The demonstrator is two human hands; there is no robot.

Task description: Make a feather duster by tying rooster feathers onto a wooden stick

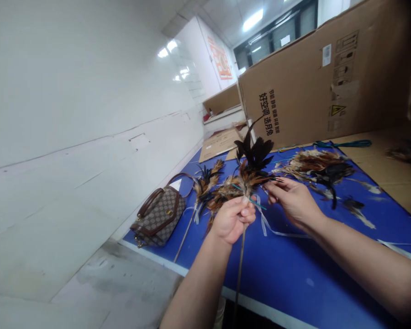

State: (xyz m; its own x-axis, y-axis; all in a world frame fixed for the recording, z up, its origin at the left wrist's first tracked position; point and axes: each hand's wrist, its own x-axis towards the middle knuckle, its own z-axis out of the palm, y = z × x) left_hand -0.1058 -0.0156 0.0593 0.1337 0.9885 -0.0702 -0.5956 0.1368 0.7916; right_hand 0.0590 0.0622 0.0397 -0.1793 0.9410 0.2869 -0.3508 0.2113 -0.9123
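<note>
My left hand (234, 219) is closed around a thin stick (241, 260) just below a bunch of black and brown feathers (255, 157). The bunch points up, and the stick runs down past the table's front edge. A pale ribbon (264, 224) trails from the binding toward the right. Beside the bunch, my right hand (291, 198) pinches a dark feather (272, 179) at its right side. Behind my left hand lie more brown feathers (219, 194), and a second feathered stick (185, 237) rests to the left.
A patterned handbag (160, 214) sits at the left of the blue table (284, 269), by the white wall. Loose feathers (315, 164) are heaped at the right, near a green ribbon bundle (352, 143). A large cardboard box (301, 91) stands at the back.
</note>
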